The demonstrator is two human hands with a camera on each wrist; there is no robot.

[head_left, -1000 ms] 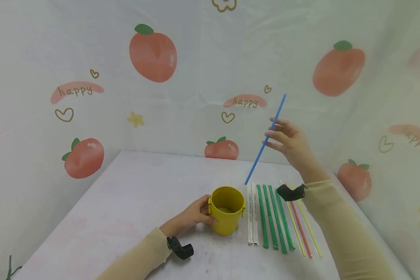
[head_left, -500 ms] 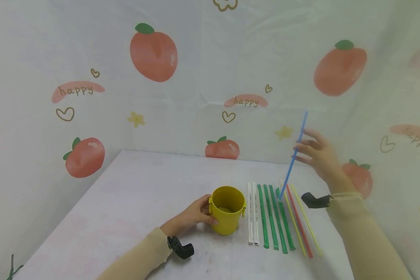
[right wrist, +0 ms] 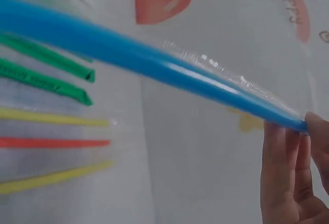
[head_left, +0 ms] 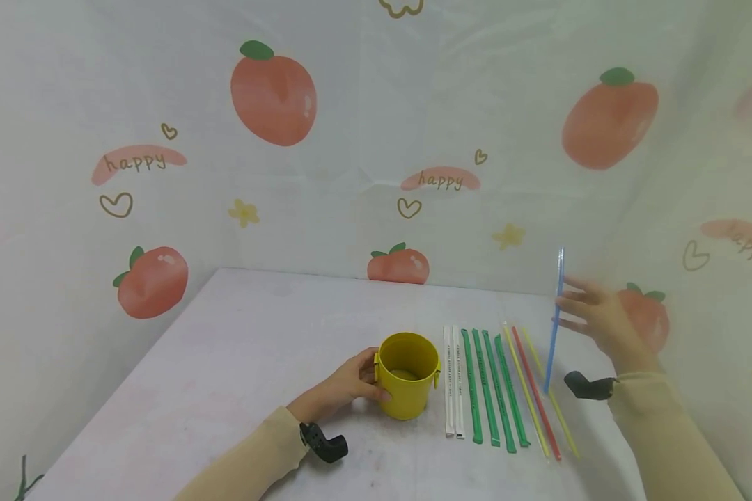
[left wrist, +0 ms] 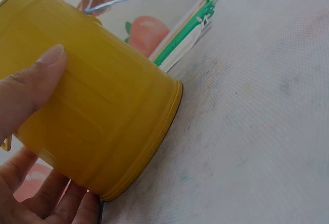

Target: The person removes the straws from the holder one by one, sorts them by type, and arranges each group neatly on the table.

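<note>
My right hand (head_left: 601, 316) pinches a blue straw (head_left: 549, 358) in a clear wrapper. The straw stands nearly upright over the right end of the straw row, its lower end in front of the right-hand yellow straw (head_left: 567, 431). Whether that end touches the table, I cannot tell. In the right wrist view the blue straw (right wrist: 154, 67) runs to the fingertips at the right edge. My left hand (head_left: 345, 383) grips the left side of a small yellow bucket (head_left: 404, 396), thumb on its front. The bucket stands upright, its visible inside bare.
Right of the bucket lie two white paper-wrapped straws (head_left: 448, 383), several green-wrapped straws (head_left: 485, 390) and a red straw (head_left: 544, 417) between two yellow ones. They lie side by side on the pale table (head_left: 276, 320). A fruit-print cloth (head_left: 326, 195) hangs behind.
My right hand has carried the blue straw right and down, from above the white straws to the row's right end, turning it more upright. The left hand and bucket have stayed put.
</note>
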